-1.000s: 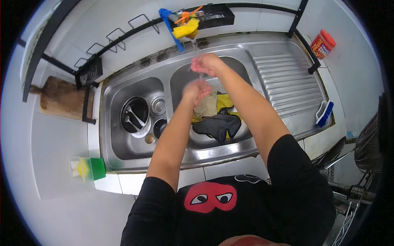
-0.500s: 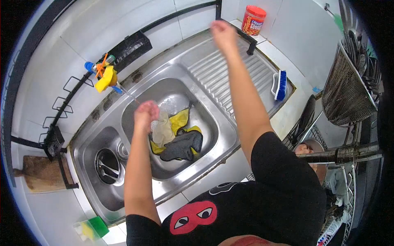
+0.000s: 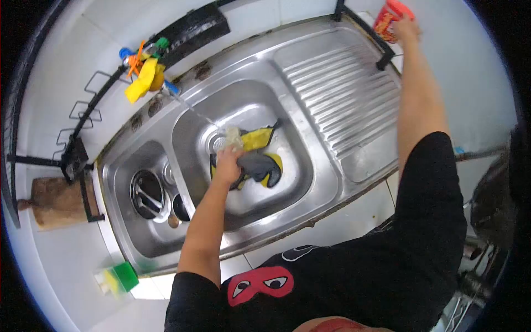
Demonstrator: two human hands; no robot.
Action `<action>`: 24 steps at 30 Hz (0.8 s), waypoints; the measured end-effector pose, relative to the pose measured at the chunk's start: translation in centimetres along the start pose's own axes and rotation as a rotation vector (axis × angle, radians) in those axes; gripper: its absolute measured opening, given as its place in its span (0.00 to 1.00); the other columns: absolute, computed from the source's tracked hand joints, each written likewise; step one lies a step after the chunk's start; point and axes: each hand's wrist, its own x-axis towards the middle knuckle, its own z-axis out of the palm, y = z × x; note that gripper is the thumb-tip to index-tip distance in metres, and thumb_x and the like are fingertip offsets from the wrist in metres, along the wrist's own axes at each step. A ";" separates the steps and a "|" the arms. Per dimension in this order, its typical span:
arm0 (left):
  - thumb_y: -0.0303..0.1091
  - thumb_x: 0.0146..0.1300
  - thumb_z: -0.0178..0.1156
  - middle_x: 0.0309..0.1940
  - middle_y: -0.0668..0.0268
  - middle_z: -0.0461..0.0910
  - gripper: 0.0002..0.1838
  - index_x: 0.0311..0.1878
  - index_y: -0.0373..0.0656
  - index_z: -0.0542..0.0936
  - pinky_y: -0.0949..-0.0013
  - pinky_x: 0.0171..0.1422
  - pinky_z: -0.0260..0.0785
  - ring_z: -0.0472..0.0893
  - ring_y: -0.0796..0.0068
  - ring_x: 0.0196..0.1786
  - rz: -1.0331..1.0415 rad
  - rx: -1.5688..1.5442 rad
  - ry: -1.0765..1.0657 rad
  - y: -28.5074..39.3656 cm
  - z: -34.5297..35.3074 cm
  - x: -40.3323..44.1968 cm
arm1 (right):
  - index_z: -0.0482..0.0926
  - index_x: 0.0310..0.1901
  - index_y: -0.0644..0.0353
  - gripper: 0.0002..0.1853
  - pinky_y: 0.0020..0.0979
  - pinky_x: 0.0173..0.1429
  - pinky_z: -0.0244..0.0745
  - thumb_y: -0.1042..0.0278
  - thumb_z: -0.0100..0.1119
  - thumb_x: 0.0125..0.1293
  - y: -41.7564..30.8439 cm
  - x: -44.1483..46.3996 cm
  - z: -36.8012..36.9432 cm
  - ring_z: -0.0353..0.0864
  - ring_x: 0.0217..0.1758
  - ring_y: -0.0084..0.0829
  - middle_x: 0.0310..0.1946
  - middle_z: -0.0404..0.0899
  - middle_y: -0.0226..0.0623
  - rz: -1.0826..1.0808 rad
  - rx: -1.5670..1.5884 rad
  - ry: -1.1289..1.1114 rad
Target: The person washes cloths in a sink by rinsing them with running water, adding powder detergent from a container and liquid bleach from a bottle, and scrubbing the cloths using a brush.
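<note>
Down in the large sink basin, my left hand [image 3: 229, 164] is closed on the lower edge of a pale, thin, wet cloth [image 3: 233, 137]. Water runs from the faucet toward that cloth. Right beside the hand lies a crumpled grey and yellow cloth [image 3: 259, 168], partly covered by my fingers. Far off at the upper right, my right hand [image 3: 407, 30] has its fingers curled against the side of a red-lidded peanut butter jar [image 3: 386, 25]. The hand hides part of the jar's label.
A ridged steel drainboard [image 3: 343, 94] lies right of the large basin [image 3: 293, 205]. The smaller basin holds a dark pan [image 3: 147, 188] with utensils. A wooden cutting board [image 3: 61, 202], a green and yellow sponge [image 3: 123, 278] and a black wall rack [image 3: 191, 34] surround the sink.
My right hand has moved right, from above the drainboard onto the jar. My left hand has gone lower into the basin, and the pale cloth now sits nearer the drain. The view has shifted.
</note>
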 end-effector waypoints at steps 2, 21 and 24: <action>0.22 0.48 0.55 0.41 0.51 0.77 0.15 0.42 0.41 0.79 0.60 0.51 0.67 0.75 0.51 0.46 -0.152 -0.309 0.190 -1.2 -0.3 1.5 | 0.63 0.62 0.44 0.34 0.47 0.64 0.58 0.52 0.55 0.50 1.7 2.1 1.7 0.63 0.62 0.48 0.60 0.64 0.48 -0.076 -0.011 -0.015; 0.23 0.50 0.60 0.47 0.58 0.76 0.22 0.51 0.36 0.69 0.67 0.56 0.64 0.75 0.66 0.50 -0.316 -0.801 0.428 -0.6 -7.3 6.5 | 0.60 0.61 0.21 0.37 0.73 0.60 0.34 0.24 0.47 0.47 0.0 1.9 2.2 0.48 0.67 0.58 0.64 0.58 0.42 -0.045 -0.266 0.122; 0.26 0.48 0.65 0.47 0.62 0.76 0.26 0.53 0.40 0.70 0.69 0.56 0.65 0.75 0.70 0.50 -0.249 -0.825 0.199 1.1 -8.1 6.1 | 0.59 0.61 0.19 0.37 0.73 0.60 0.34 0.23 0.46 0.46 0.3 3.1 1.7 0.49 0.67 0.57 0.64 0.56 0.44 -0.011 -0.244 0.057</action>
